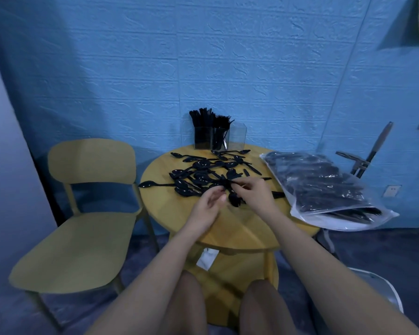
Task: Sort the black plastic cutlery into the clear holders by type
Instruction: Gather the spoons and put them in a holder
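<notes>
A heap of black plastic spoons [203,174] lies spread over the round wooden table [230,233]. Three clear holders stand at the table's far edge: the left holder [202,139] is full of knives, the middle holder [220,140] holds forks, the right holder [238,136] looks empty. My left hand [209,204] is at the near edge of the heap, its fingertips pinching black cutlery. My right hand [249,192] holds a bunch of black spoons [234,198] whose bowls hang below the palm.
A clear plastic bag [324,189] stuffed with more black cutlery lies on the table's right side and overhangs it. A yellow chair [82,233] stands to the left. A blue wall is close behind the table. My knees are under the near edge.
</notes>
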Action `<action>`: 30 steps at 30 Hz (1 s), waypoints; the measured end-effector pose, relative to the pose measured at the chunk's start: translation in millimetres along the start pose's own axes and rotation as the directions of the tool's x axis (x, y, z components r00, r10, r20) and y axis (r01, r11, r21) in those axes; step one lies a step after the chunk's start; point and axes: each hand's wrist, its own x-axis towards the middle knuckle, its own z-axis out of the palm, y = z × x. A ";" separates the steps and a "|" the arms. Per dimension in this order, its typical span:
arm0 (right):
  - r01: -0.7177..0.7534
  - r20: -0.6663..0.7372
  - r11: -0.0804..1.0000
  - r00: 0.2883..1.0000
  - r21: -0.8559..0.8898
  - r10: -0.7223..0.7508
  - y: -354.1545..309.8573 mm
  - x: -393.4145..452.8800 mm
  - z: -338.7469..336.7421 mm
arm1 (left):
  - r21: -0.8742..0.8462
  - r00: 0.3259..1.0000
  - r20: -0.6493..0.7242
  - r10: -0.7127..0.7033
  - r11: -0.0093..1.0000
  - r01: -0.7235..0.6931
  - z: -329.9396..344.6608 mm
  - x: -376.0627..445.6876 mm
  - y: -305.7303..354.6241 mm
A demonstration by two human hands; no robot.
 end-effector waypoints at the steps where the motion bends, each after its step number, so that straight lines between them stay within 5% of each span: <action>1: -0.031 0.031 0.997 0.999 0.065 0.029 -4.3 0.8 0.0 | -0.018 0.999 0.037 -0.020 1.000 0.021 2.6 -0.7 -0.8; 6: -0.138 0.118 0.943 0.987 0.301 0.107 -17.9 8.1 -2.8 | -0.086 0.989 0.126 -0.075 0.993 0.086 13.0 1.9 4.4; 9: -0.127 0.168 0.951 0.982 0.282 0.081 -14.3 14.7 -6.5 | -0.189 0.993 0.111 -0.037 0.980 0.057 13.5 6.5 2.6; 14: -0.033 0.125 0.989 0.991 -0.143 0.051 17.1 15.0 -20.2 | -0.444 0.990 0.017 -0.141 0.886 0.134 8.2 6.7 2.5; 19: 0.098 0.193 0.811 0.981 -0.577 0.018 47.7 6.8 -12.7 | -0.568 0.987 -0.002 -0.161 0.813 0.131 7.5 7.6 0.5; 22: 0.194 0.198 0.732 0.977 -0.654 -0.082 51.4 4.6 -9.0 | -0.592 0.989 -0.004 -0.149 0.797 0.118 5.9 7.6 -3.1; 25: 0.235 0.144 0.750 0.972 -0.619 -0.185 50.5 4.1 -4.9 | -0.621 0.990 -0.005 -0.138 0.777 0.105 3.3 6.7 -5.3; 30: 0.166 -0.158 0.964 0.967 -0.209 -0.201 24.2 10.4 -6.0 | -0.599 0.991 -0.034 -0.131 0.796 0.085 4.6 8.9 -5.8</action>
